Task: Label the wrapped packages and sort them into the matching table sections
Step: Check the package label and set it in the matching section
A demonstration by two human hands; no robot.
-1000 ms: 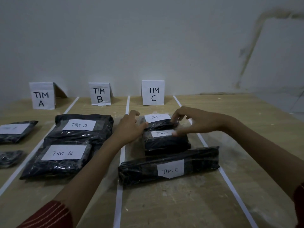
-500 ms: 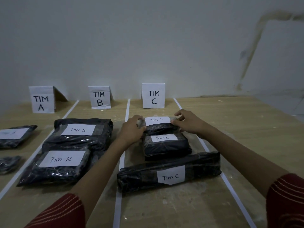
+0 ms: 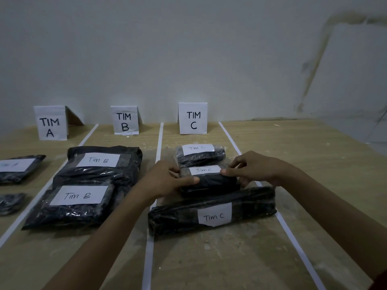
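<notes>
Middle Tim C package (image 3: 209, 181): both hands, having left the rear package (image 3: 200, 155), are now gripping it, fingers (image 3: 189, 180) closed on its ends; section C nearly sorted.

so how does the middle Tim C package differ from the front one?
The middle package is short and blocky; the front package is long and lies crosswise. The left hand and right hand touch the middle one; nothing touches the front one. Both are black-wrapped, labelled Tim C, in section C.

The far-left package (image 3: 17, 168) and the bundle (image 3: 10, 203) below it are cut by the edge; its label (image 3: 14, 164) is unreadable.
</notes>
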